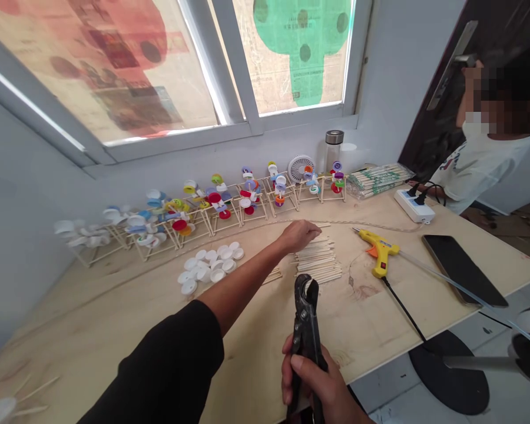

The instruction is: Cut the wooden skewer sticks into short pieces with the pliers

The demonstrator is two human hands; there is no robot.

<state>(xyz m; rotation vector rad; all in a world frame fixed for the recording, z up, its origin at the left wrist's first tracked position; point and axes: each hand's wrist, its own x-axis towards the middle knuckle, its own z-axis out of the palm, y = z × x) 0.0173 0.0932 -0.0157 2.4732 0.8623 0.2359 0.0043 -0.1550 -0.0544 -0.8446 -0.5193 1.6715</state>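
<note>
My right hand (pixel 311 377) is wrapped around the handles of a black pipe cutter (pixel 307 318), its hooked jaw pointing up and away from me. Stretched out across the table, my left hand (pixel 299 235) has its fingers pressed together over the far end of a row of thin wooden sticks (pixel 318 259). What those fingertips hold, if anything, cannot be made out. A few more sticks lie partly behind my left forearm. To the left of that arm sits a cluster of white bottle caps (pixel 209 265).
Wheel models of sticks and coloured caps (pixel 221 203) line the wall. Rightward are a yellow glue gun (pixel 382 250), phone (pixel 461 268), power strip (pixel 414 205) and bagged sticks (pixel 380 178). A fan (pixel 301 169) and bottle (pixel 334 150) stand behind. Another person (pixel 490 147) touches the door handle.
</note>
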